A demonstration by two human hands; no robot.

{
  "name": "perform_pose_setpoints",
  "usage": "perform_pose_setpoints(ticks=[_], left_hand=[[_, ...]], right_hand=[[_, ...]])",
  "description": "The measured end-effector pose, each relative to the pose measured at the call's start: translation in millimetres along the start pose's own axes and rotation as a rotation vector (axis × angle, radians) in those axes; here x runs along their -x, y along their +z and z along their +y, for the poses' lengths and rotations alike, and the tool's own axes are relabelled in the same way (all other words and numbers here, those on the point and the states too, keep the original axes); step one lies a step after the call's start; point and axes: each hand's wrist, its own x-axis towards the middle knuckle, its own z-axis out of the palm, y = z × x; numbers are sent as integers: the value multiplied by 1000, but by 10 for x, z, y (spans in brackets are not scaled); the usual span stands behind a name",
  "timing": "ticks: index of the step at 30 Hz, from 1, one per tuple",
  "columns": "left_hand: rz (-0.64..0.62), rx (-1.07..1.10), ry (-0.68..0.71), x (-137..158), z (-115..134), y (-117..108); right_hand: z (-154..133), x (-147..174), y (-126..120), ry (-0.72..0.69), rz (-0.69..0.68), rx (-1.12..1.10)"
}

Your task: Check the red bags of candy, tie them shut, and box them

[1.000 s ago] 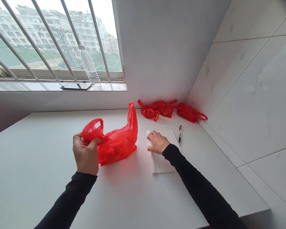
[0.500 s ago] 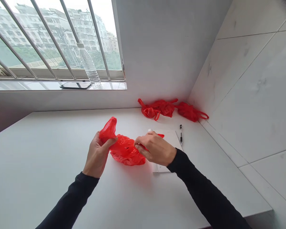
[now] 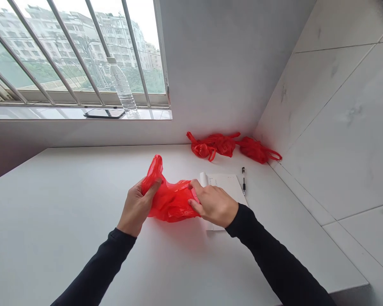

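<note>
A thin red plastic bag (image 3: pixel 174 204) is stretched crumpled between my two hands, low over the white table. My left hand (image 3: pixel 139 204) is closed on its left end, thumb pressed across the plastic, and a gathered handle loop rises above the fingers. At the bag's right side, my right hand (image 3: pixel 214 204) has thumb and fingers curled around the edge. A pinkish patch shows between those fingers; whether it is bag or something inside cannot be made out. Darker folds show in the middle of the bag.
An open notebook (image 3: pixel 228 182) lies partly under my right hand, with a black pen (image 3: pixel 243 180) beside it. Several red bags (image 3: pixel 221 144) lie along the back wall. A water bottle (image 3: pixel 123 87) and a dark flat device (image 3: pixel 104 113) are on the windowsill.
My right hand has shifted slightly right and its fingers have opened around the bag's edge. The bag is spread wider, and more of the notebook shows. My left hand keeps its hold.
</note>
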Motion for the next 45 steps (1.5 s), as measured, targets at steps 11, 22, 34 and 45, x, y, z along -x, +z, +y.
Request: perform_pose_setpoints(ticks=[11,22,34,45], left_hand=[[96,192,102,-8,28,-23],[-47,297,-212,-25,139,-110],[-118,-21,-123,10,134,-107],[5,-186,-200,40,126,-24]], right_hand=[[-179,-40,66,-378,8,-178],[-135,-46,215,-73,-198,-91],[-107,-116,121,-437,-312,-340],[-152,-145,290,-161,-420,-188]])
